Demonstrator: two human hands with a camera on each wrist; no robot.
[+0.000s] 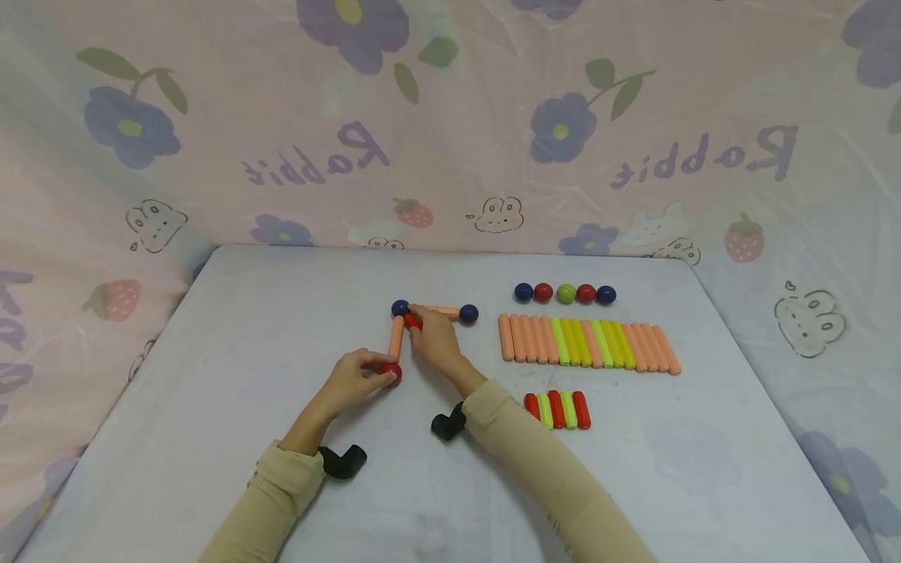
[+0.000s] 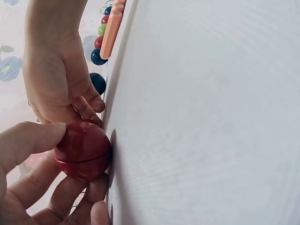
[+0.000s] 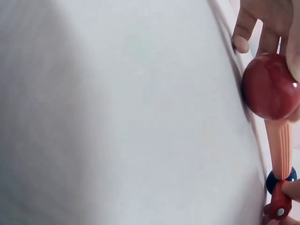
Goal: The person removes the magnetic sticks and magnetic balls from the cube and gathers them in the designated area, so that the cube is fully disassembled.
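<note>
My left hand (image 1: 350, 381) pinches a glossy red ball (image 2: 84, 147) between thumb and fingers, low against the white table. From that ball an orange rod (image 1: 396, 338) runs to a dark blue ball (image 1: 400, 307) farther back. My right hand (image 1: 436, 342) holds a short red rod (image 3: 280, 202) at this blue ball; a round silvery spot shows on its near end. Behind the right fingers, another orange rod (image 1: 446, 311) extends rightward to a second blue ball (image 1: 468, 314). The right fingertips partly cover where the rods meet the first blue ball.
On the white table (image 1: 281, 313), a row of blue, red and green balls (image 1: 566, 293) lies at the back right. In front is a long row of orange, yellow and green rods (image 1: 587, 342). Short red and green rods (image 1: 556, 410) lie nearer, partly behind the right sleeve (image 1: 542, 461).
</note>
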